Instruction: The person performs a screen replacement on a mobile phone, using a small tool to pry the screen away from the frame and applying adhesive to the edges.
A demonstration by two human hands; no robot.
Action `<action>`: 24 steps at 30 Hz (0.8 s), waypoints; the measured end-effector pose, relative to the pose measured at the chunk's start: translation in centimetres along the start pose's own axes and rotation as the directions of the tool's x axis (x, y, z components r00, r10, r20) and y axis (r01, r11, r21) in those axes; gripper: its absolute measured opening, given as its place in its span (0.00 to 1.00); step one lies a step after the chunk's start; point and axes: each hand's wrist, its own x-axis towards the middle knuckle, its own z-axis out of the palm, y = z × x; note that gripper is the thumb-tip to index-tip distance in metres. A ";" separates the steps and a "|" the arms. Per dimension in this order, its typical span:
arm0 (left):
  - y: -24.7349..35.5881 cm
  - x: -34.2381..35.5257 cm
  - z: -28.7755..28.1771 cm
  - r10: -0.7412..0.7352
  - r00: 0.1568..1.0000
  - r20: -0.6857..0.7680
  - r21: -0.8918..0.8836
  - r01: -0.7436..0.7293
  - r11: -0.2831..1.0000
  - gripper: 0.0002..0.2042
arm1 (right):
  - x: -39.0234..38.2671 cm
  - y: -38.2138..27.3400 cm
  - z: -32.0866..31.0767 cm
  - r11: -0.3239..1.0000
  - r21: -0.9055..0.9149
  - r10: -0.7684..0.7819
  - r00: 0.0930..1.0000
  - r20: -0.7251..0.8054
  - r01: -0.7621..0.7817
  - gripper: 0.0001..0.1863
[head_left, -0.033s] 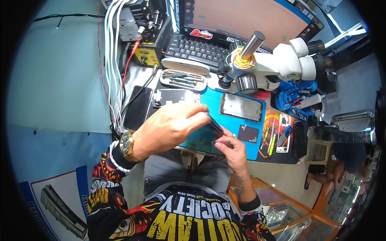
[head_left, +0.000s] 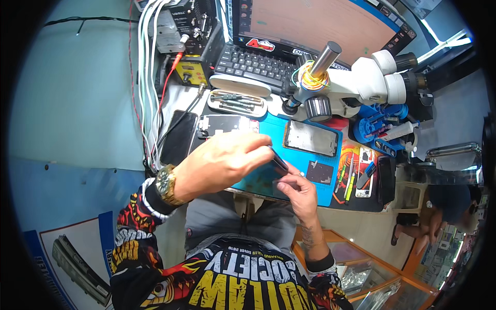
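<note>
In front of me, above the near edge of the bench, is a dark glossy phone [head_left: 280,164], held tilted between my hands. Closed fingertips of my left hand [head_left: 230,160], the one with the gold watch, meet the phone's upper end and cover part of it. My right hand [head_left: 300,192] grips the lower right end, thumb in front and fingers behind. A blue work mat [head_left: 323,194] lies beneath. On it, beyond my hands, rests an opened phone frame with a silver-grey inside [head_left: 311,138]. Nearer my right hand lies a small dark square plate [head_left: 319,172].
Left of the mat are a black phone [head_left: 179,138] and another opened phone [head_left: 222,124]. A screwdriver case [head_left: 237,103], keyboard [head_left: 253,67] and microscope [head_left: 361,82] stand behind. Tweezers and a green-yellow tool [head_left: 350,187] lie right, near a blue holder [head_left: 369,126]. A person [head_left: 447,206] sits farther right.
</note>
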 end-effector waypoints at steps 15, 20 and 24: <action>2.0 3.4 5.1 0.140 0.989 -0.043 -0.086 -0.144 0.986 0.09 | -0.5 -8.1 0.2 0.706 -0.632 -0.504 0.853 -0.131 0.320 0.08; 2.9 2.5 5.9 0.085 0.986 -0.142 -0.202 -0.113 0.973 0.17 | -0.7 -8.0 1.2 0.701 -0.654 -0.516 0.836 -0.188 0.285 0.08; 2.8 2.4 7.7 0.058 0.971 -0.231 -0.218 -0.110 0.970 0.15 | -0.9 -9.5 0.7 0.700 -0.649 -0.488 0.863 -0.131 0.297 0.07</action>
